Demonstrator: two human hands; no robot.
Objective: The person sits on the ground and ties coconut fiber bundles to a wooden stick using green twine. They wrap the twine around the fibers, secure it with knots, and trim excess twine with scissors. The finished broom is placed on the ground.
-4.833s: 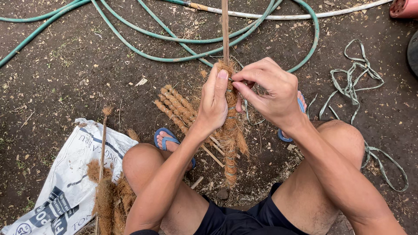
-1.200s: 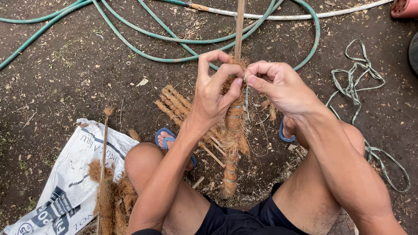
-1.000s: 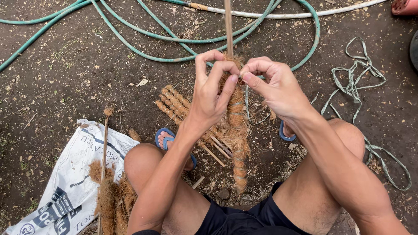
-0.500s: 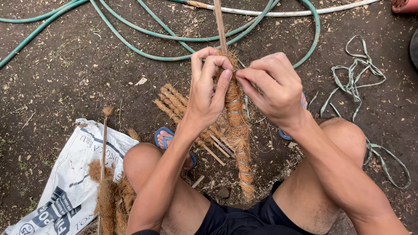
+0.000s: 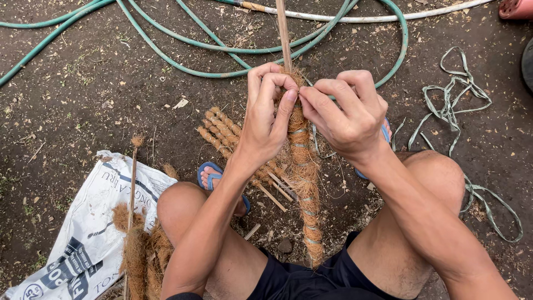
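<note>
Both hands are up in front of the knees, meeting at the top of a fibre-wrapped stick (image 5: 302,166) that stands nearly upright between the legs. The left hand (image 5: 266,119) comes in from below with the wrist bent, fingers curled over and thumb and forefinger pinched on the coconut fibre right at the upper end of the wrapping. The right hand (image 5: 347,114) sits just beside it, knuckles up, fingertips pressed together on the same spot, so the two sets of fingers are touching each other there. Above the fingers the bare stick pokes on up out of the shot. Below them the wrapped part hangs down toward the shorts, tied round with thin bands.

Just left of the fingers, a few finished wrapped sticks (image 5: 233,141) lie on the dirt. Beyond the fingers runs a green hose (image 5: 183,58). Well off to the lower left is a white sack (image 5: 83,233) with loose fibre (image 5: 139,250) on it.
</note>
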